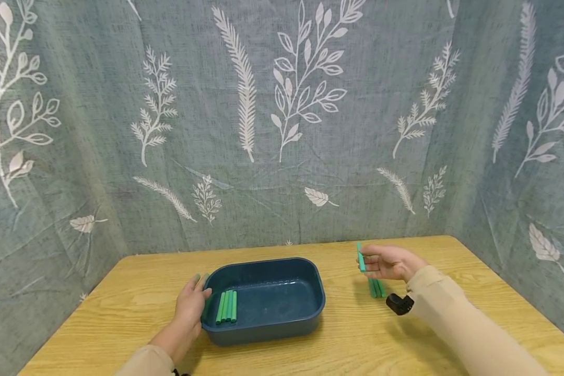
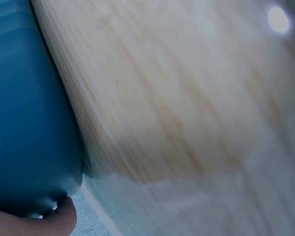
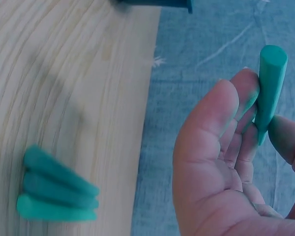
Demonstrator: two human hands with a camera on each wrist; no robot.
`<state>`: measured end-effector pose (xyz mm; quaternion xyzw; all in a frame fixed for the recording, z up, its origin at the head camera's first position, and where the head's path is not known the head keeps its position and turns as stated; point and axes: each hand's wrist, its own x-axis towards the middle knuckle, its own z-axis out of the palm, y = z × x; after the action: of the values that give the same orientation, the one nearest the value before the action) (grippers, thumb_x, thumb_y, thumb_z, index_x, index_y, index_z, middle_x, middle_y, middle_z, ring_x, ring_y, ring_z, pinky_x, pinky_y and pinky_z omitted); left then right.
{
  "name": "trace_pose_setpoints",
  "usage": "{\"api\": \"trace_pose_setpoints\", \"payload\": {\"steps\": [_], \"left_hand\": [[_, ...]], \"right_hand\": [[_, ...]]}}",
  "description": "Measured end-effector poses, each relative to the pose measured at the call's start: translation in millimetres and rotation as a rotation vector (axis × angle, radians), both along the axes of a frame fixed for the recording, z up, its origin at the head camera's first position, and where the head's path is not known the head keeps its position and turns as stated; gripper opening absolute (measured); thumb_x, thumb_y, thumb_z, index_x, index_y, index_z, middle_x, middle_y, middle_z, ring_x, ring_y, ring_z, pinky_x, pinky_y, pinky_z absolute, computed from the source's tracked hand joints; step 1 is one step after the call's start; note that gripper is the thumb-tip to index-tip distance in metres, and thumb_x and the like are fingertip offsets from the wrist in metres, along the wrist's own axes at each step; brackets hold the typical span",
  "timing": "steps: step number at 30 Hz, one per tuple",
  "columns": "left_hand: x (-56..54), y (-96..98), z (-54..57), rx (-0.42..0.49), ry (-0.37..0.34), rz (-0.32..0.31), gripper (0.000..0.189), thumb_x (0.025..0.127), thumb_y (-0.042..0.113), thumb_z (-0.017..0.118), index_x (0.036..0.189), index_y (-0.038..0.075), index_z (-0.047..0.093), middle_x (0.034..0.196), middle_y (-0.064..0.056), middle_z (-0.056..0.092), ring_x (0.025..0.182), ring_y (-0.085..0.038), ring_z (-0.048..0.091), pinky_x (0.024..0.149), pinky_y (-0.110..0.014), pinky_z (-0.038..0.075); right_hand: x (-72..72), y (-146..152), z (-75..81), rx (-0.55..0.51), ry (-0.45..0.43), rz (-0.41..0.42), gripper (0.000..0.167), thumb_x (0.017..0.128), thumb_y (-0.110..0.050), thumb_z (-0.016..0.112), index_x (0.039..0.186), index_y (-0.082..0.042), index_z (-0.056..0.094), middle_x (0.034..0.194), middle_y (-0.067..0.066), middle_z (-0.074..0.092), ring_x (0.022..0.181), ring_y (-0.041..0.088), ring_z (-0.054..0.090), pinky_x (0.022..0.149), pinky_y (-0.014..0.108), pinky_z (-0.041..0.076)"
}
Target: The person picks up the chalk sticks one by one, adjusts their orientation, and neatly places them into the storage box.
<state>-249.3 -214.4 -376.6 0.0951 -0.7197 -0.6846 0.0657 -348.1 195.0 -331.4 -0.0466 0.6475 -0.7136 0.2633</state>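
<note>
A dark blue plastic bin point(image 1: 263, 334) stands on the table, with several green sticks point(image 1: 226, 307) lying side by side at its left end. My left hand point(image 1: 190, 305) holds the bin's left side, thumb over the rim and fingers along the outer wall. In the left wrist view a digit touches the bin's lower corner. My right hand point(image 1: 387, 262) pinches one green stick point(image 3: 272, 83) between thumb and fingertips, raised above the table. Below that hand lie three more green sticks point(image 3: 59, 189) in a row, partly hidden by it in the head view.
The wooden table point(image 1: 348, 334) carries the bin left of its middle and the loose sticks on the right. Grey-blue cloth point(image 1: 263, 209) with white leaf prints hangs behind and at both sides. A black device point(image 1: 398, 304) sits at my right wrist.
</note>
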Motion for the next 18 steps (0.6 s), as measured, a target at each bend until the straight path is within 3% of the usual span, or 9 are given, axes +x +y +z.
{"api": "trace_pose_setpoints", "payload": {"steps": [6, 18], "left_hand": [[1.0, 0.3, 0.2, 0.006, -0.002, -0.005, 0.061, 0.104, 0.001, 0.033, 0.152, -0.005, -0.004, 0.157, -0.027, -0.001, 0.142, -0.05, -0.001, 0.114, -0.061, 0.003], [-0.2, 0.3, 1.0, 0.013, 0.008, -0.019, 0.062, 0.104, 0.001, 0.032, 0.152, -0.004, -0.007, 0.157, -0.026, 0.0, 0.142, -0.049, 0.0, 0.115, -0.06, 0.002]], "right_hand": [[-0.2, -15, 2.3, -0.037, -0.031, -0.015, 0.016, 0.103, -0.014, 0.044, 0.116, -0.004, 0.041, 0.091, 0.006, 0.058, 0.077, 0.013, 0.06, 0.076, 0.027, 0.054], [-1.3, -43, 6.7, -0.051, 0.008, 0.019, 0.009, 0.102, -0.015, 0.044, 0.106, -0.008, 0.049, 0.09, 0.004, 0.06, 0.078, 0.013, 0.06, 0.074, 0.026, 0.054]]}}
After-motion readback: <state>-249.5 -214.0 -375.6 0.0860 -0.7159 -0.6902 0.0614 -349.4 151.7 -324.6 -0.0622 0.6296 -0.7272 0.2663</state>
